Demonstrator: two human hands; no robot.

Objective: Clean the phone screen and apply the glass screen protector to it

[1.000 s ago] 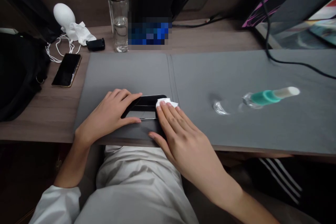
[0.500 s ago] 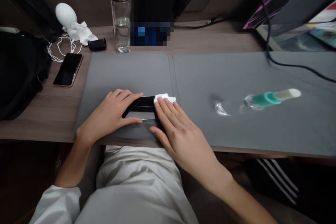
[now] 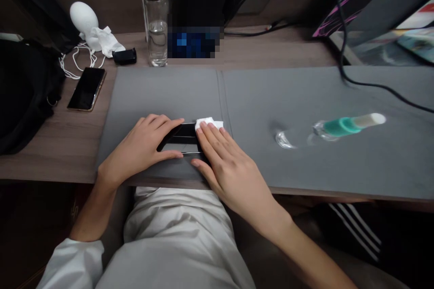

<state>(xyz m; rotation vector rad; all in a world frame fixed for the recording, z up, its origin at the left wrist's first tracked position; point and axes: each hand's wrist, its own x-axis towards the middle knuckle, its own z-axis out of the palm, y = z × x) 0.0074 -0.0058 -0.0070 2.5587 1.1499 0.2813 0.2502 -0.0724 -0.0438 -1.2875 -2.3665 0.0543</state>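
1. The left hand (image 3: 137, 146) has a narrow grip on a black phone (image 3: 179, 137), with the fingers over its far edge and the thumb along its near edge.
2. The right hand (image 3: 232, 165) holds a white tissue (image 3: 208, 123) against the right end of the phone. Its fingertips (image 3: 206, 128) press down on the tissue, and its thumb lies just beside the phone's near corner.
3. The phone lies flat near the front edge of a gray mat (image 3: 159, 95), close to the mat's center crease, and its glossy face reflects light.
4. The mat covers much of a brown wood tabletop (image 3: 44, 158).
5. To the right on the mat lies a clear bottle with a teal band (image 3: 342, 126), tipped on its side, with a small clear curved piece (image 3: 284, 140) near it.
6. Left of the mat are a second phone (image 3: 87, 89) and a black bag (image 3: 23, 95).
7. Along the back stand a glass water bottle (image 3: 156, 22) and a white egg-shaped object (image 3: 83, 18), with a crumpled tissue (image 3: 106, 43) and a small black case (image 3: 124, 56) nearby.
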